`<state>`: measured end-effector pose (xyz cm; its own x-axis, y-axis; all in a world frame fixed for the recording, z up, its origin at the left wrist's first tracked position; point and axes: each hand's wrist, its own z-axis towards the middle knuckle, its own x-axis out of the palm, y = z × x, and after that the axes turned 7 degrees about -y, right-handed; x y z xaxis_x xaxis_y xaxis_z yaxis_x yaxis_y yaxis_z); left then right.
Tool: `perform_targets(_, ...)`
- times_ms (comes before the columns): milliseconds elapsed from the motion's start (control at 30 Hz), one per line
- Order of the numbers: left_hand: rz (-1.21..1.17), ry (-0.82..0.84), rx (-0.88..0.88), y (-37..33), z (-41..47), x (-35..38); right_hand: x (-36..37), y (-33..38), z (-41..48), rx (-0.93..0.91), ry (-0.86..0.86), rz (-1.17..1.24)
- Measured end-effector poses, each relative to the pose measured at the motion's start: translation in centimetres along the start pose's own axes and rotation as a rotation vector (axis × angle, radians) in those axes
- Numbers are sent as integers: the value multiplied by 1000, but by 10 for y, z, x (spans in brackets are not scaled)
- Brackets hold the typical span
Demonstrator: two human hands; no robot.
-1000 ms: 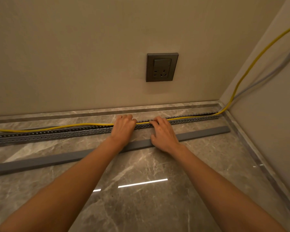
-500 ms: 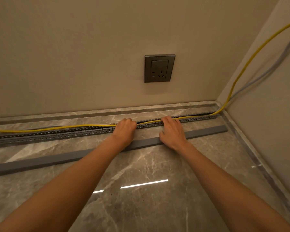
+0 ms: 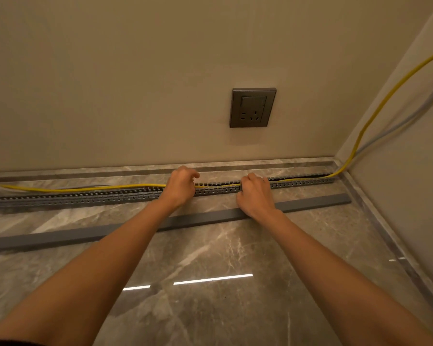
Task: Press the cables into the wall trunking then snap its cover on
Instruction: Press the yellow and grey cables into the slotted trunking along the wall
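A grey slotted trunking (image 3: 85,197) lies on the floor along the foot of the wall. A yellow cable (image 3: 73,188) rests loose behind it on the left, sits inside it on the right, and climbs the right wall. A grey cable (image 3: 398,123) runs beside it. My left hand (image 3: 181,187) is over the trunking with its fingers curled around the yellow cable. My right hand (image 3: 255,196) is further right, fingers bent down onto the cable at the trunking's slots. The long grey cover (image 3: 85,233) lies flat on the floor in front, under both wrists.
A dark wall socket (image 3: 252,107) sits above the trunking. The right wall (image 3: 410,196) meets the back wall in a corner where the trunking ends. The floor is glossy marble tile (image 3: 210,308) with a stone skirting strip along both walls.
My right hand has slid rightwards along the trunking. My left hand has lifted slightly and its fingers have curled in around the yellow cable.
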<state>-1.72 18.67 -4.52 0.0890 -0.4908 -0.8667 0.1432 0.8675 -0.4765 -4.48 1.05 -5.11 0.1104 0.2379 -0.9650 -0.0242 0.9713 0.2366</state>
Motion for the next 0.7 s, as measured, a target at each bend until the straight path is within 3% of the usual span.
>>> perform_targets(300, 110, 129, -200, 55, 3, -31, 18, 81, 10, -107, 30, 233)
perform_targets(533, 44, 224, -200, 85, 10, -47, 37, 112, 14, -49, 84, 315)
perform_targets(700, -41, 272, -130, 97, 17, -53, 45, 117, 18, 29, 34, 328)
